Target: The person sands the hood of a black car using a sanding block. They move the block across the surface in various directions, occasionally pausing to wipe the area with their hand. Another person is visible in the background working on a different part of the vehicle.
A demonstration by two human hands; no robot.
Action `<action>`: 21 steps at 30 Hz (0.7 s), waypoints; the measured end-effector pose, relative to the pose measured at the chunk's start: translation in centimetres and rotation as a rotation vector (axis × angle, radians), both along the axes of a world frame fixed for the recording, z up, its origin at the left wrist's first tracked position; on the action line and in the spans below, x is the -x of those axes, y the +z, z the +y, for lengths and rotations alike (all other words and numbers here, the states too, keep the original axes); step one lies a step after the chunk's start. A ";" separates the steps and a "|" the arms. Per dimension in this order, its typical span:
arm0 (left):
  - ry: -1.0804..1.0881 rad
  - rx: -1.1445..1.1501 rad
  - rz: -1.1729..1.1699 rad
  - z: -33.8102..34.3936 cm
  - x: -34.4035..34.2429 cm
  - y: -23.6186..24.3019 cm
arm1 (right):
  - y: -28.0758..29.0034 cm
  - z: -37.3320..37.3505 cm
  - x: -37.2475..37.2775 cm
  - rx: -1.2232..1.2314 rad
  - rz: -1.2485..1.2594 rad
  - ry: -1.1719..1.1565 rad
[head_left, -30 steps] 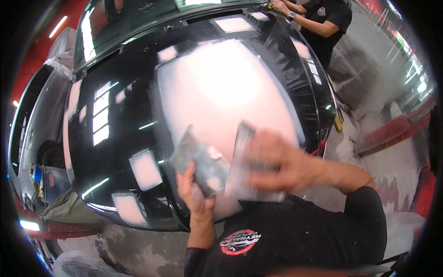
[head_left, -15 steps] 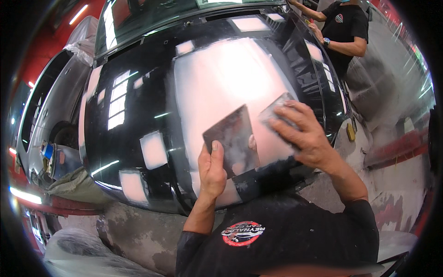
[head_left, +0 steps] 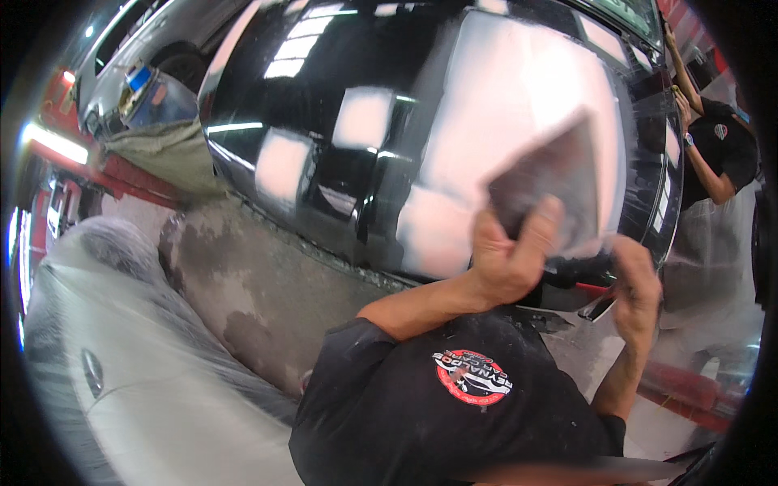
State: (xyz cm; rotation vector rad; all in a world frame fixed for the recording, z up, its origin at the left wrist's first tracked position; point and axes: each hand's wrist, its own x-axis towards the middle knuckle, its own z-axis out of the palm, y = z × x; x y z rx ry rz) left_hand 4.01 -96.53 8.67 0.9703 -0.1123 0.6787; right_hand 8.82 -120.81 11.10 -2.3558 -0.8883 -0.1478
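My left hand (head_left: 515,251) pinches a dark grey, flat four-sided plate (head_left: 551,182), thumb in front and the other fingers hidden behind. Motion blurs the plate, and I cannot make out its material. It hangs in front of a large pale pink-white patch (head_left: 515,89) on the black car hood (head_left: 438,49). My right hand (head_left: 636,283) is at the plate's lower right corner, its fingers curled and smeared by motion. Whether it touches the plate or holds anything, I cannot tell.
Smaller pale patches (head_left: 362,117) dot the hood. A co-worker (head_left: 717,150) leans at the car's far right side. Plastic sheeting (head_left: 154,348) drapes a pale vehicle at lower left. A drum with a blue-topped container (head_left: 139,77) stands at the left beside a grey car.
The view has swung, so the hood sits higher and further right. My right hand has come off the pale patch and drawn back toward me; the grey pad under it no longer shows.
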 end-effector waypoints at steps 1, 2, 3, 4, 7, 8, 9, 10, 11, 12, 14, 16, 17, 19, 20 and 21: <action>-0.040 -0.181 0.006 -0.5 0.5 -0.2 | 0.4 -1.6 0.2 -0.176 -0.021 -0.041; -0.198 -0.182 0.034 -1.1 0.8 -0.6 | -0.4 -2.5 0.6 -0.564 0.045 -0.284; -0.307 -0.150 0.034 -1.7 1.5 -1.1 | -0.2 -4.0 1.0 -0.808 0.097 -0.312; -0.425 -0.143 0.064 -2.2 2.0 -1.6 | -0.3 -5.3 1.4 -1.082 0.146 -0.426; -0.557 -0.395 0.158 -2.2 3.1 -3.9 | -1.6 -7.8 3.4 -1.250 0.277 -0.460; -0.527 -0.362 0.200 -2.1 3.6 -4.6 | -2.1 -8.2 3.8 -1.225 0.324 -0.517; -0.499 -0.329 0.244 -2.0 4.1 -5.2 | -2.8 -8.3 4.3 -1.195 0.354 -0.559; -0.479 -0.305 0.253 -1.8 4.5 -5.8 | -3.2 -8.4 4.8 -1.167 0.409 -0.612; -0.419 -0.109 0.308 -1.8 4.9 -6.2 | -3.4 -8.4 5.2 -1.054 0.494 -0.530; -0.365 0.084 0.327 -1.7 5.3 -6.4 | -3.5 -8.2 5.8 -0.866 0.499 -0.426; -0.380 0.363 0.306 -2.2 6.3 -6.5 | -3.6 -7.6 7.0 -0.532 0.493 -0.201; -0.339 0.348 0.181 -3.6 7.3 -6.1 | -4.1 -6.8 7.9 -0.222 0.262 -0.143; -0.367 0.230 0.237 -4.5 7.8 -5.8 | -4.4 -6.4 8.2 -0.110 0.269 -0.068; -0.407 0.072 0.250 -6.6 8.7 -5.3 | -5.0 -6.0 8.8 0.056 0.579 0.092; -0.369 0.006 0.290 -7.7 9.2 -5.2 | -5.6 -5.8 8.7 0.153 0.681 0.156; -0.346 -0.364 0.378 -8.1 9.5 -5.3 | -6.2 -5.8 9.2 0.104 0.676 0.141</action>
